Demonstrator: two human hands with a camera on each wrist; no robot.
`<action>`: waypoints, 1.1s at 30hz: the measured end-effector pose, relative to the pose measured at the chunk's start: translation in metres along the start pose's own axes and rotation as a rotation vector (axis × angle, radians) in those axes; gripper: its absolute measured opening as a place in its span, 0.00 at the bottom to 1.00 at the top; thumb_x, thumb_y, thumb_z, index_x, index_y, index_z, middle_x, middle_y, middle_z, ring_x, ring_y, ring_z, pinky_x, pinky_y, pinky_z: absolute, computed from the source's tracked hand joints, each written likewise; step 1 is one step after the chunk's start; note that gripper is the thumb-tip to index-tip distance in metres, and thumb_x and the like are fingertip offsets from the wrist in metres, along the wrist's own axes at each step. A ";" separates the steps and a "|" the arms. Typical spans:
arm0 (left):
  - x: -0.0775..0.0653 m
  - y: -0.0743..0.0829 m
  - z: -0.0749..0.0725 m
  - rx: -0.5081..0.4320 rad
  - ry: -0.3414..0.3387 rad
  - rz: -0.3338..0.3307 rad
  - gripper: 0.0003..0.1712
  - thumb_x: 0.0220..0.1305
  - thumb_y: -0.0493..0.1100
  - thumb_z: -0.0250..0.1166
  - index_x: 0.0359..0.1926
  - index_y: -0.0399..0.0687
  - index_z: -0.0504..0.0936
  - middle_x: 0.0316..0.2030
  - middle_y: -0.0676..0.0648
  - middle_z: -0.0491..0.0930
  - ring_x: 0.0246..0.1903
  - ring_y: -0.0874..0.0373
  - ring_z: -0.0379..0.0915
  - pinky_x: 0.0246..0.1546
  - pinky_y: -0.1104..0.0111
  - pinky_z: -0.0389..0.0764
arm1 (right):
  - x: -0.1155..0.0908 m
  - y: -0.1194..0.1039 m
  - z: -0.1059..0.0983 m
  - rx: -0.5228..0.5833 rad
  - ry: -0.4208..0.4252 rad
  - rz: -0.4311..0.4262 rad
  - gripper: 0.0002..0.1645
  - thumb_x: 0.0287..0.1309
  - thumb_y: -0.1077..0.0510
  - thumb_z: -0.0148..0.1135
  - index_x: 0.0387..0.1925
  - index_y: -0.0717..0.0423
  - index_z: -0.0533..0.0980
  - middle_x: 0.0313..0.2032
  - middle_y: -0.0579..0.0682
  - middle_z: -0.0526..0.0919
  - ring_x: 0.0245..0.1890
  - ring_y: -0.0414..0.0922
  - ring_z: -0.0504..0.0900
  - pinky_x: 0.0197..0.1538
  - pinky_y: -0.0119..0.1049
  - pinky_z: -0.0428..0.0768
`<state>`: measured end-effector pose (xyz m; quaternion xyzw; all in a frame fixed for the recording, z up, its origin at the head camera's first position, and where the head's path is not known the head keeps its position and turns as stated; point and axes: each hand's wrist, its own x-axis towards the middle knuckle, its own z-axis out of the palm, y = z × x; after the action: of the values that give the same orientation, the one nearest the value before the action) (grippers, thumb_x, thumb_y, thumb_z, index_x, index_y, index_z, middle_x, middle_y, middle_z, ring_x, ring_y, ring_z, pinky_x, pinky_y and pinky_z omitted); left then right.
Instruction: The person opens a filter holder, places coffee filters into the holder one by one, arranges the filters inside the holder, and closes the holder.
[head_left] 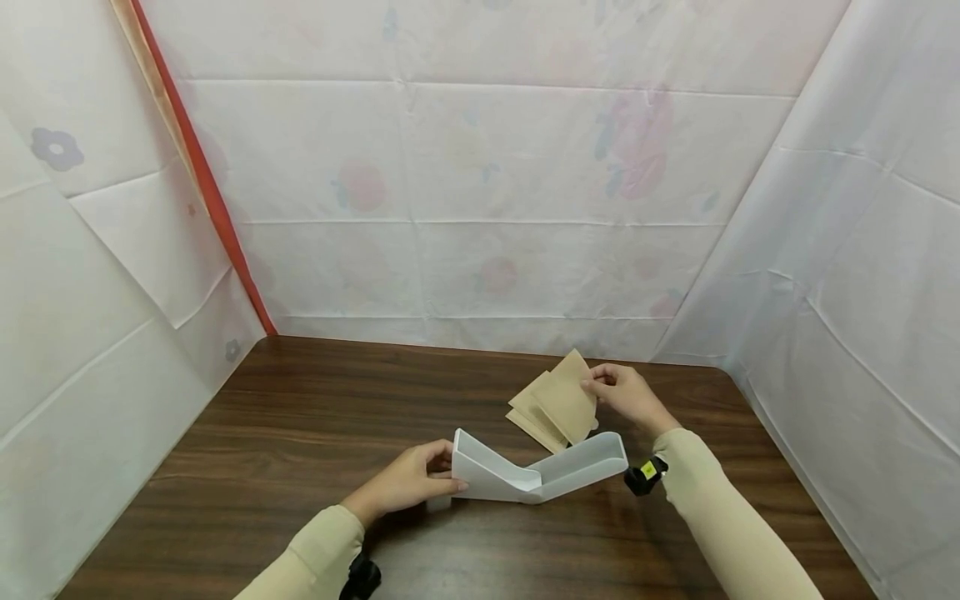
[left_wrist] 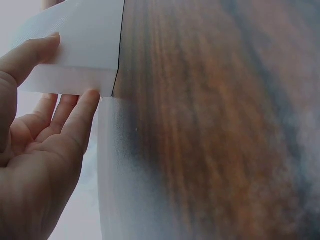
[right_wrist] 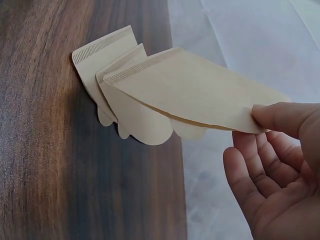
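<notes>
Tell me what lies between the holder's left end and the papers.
In the head view, only bare table lies between the left end of the holder and the papers.

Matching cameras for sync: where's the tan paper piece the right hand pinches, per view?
Head: tan paper piece right of centre, below mid-height, at the right hand.
Left wrist: not in it.
Right wrist: piece above centre, reaching right.
Shared landmark: dark wooden tabletop, all three.

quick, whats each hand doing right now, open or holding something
Left hand: closed, holding one end of the white holder.
Right hand: closed, pinching the top paper filter by its edge.
</notes>
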<state>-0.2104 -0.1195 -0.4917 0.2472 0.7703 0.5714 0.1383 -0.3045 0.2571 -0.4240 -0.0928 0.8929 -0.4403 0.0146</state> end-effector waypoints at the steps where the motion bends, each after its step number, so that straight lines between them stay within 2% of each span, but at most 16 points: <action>1: 0.000 0.000 0.000 0.002 0.000 0.000 0.21 0.60 0.40 0.75 0.52 0.39 0.79 0.45 0.47 0.84 0.49 0.52 0.80 0.49 0.66 0.80 | -0.001 -0.001 -0.001 -0.004 0.000 -0.003 0.16 0.67 0.55 0.65 0.47 0.65 0.80 0.36 0.53 0.83 0.35 0.45 0.81 0.39 0.36 0.82; 14: 0.000 -0.003 0.001 -0.005 0.004 0.000 0.21 0.60 0.40 0.75 0.52 0.40 0.79 0.45 0.48 0.84 0.48 0.53 0.80 0.49 0.67 0.80 | -0.016 -0.023 -0.013 -0.089 -0.015 -0.101 0.15 0.70 0.51 0.62 0.47 0.58 0.81 0.38 0.51 0.84 0.39 0.53 0.82 0.39 0.38 0.80; 22: 0.000 -0.003 0.000 -0.001 0.000 0.008 0.21 0.60 0.40 0.75 0.52 0.39 0.79 0.45 0.47 0.84 0.48 0.53 0.80 0.48 0.67 0.81 | -0.023 -0.039 -0.015 -0.106 -0.017 -0.135 0.14 0.70 0.50 0.62 0.47 0.54 0.82 0.37 0.48 0.84 0.35 0.46 0.79 0.38 0.39 0.78; 33: -0.001 -0.003 -0.001 -0.004 -0.004 0.001 0.22 0.60 0.40 0.74 0.52 0.39 0.79 0.46 0.47 0.84 0.49 0.52 0.80 0.49 0.68 0.80 | -0.031 -0.061 -0.016 -0.114 -0.009 -0.236 0.11 0.70 0.53 0.62 0.46 0.54 0.82 0.37 0.47 0.84 0.34 0.45 0.79 0.35 0.36 0.78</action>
<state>-0.2101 -0.1214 -0.4943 0.2485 0.7686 0.5726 0.1399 -0.2661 0.2392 -0.3675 -0.2000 0.8992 -0.3872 -0.0385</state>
